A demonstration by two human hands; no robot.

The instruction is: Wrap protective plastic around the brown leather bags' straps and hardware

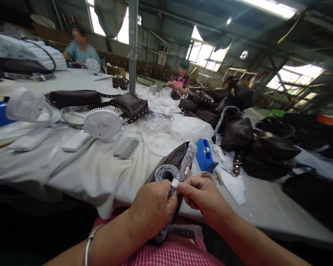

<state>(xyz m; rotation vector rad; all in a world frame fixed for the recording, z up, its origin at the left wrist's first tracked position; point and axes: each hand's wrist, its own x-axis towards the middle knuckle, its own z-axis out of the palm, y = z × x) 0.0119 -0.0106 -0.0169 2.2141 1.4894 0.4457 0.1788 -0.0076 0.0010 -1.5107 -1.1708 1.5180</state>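
In the head view, my left hand (pixel 153 203) is closed around the dark end of a strap, close to my lap. With thumb and forefinger, my right hand (pixel 205 195) pinches a small white piece of tape (pixel 175 183) against that end. Just beyond my fingers curls a strap wrapped in greyish padding (pixel 166 170). Behind it lies a dark leather bag (pixel 173 158), tilted at the table edge, its near part hidden by my hands. A blue tape dispenser (pixel 204 154) stands to the right of the bag.
The table (pixel 99 177) has a pale cloth cover. White fans (pixel 103 123) and a blurred flat object (pixel 126 147) are on the left. Dark bags (pixel 237 133) are piled on the right. Plastic wrapping (pixel 166 99) lies mid-table. Co-workers (pixel 84 53) sit across the table.
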